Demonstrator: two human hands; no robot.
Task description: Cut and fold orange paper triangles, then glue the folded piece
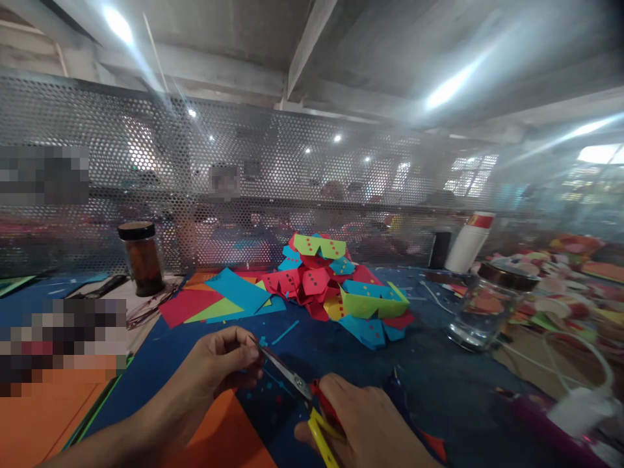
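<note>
My right hand [363, 416] is wrapped round the handles of a pair of scissors [297, 380], with one yellow and one red grip. The blades point up and left, and their tips reach my left hand [231, 357]. That hand is closed in a pinch beside the tips; whatever lies between its fingers is too small or hidden to name. Small blue paper scraps [285, 333] lie just beyond the blades. Below my left hand is an orange sheet [227, 435]. Farther back rises a pile of folded red, blue and green paper pieces [316, 283] with small cut-outs.
Coloured paper sheets [238, 290] fan out left of the pile. A dark-lidded jar of brown liquid [141, 260] stands back left. At right are a glass jar [480, 305], stacked paper cups [468, 244] and a white cable [607, 364]. A perforated metal screen [263, 156] closes the back.
</note>
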